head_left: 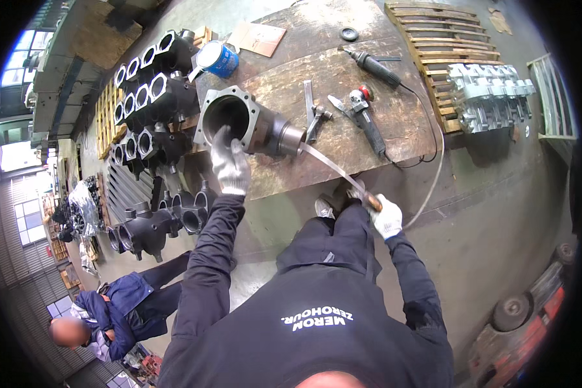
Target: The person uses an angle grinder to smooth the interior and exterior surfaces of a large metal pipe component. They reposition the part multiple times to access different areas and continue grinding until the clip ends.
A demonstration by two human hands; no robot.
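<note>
Right fingers [380, 212] grasping a long flat tool [334, 166]
Left fingers [222, 141], unclenched, at the mouth of a black casting [263, 132].

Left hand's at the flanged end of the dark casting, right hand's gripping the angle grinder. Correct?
Not quite: the right hand grips a brown-handled long flat tool. The angle grinder lies on the table, as the head view shows. The left hand is indeed at the flanged end of the dark casting.
</note>
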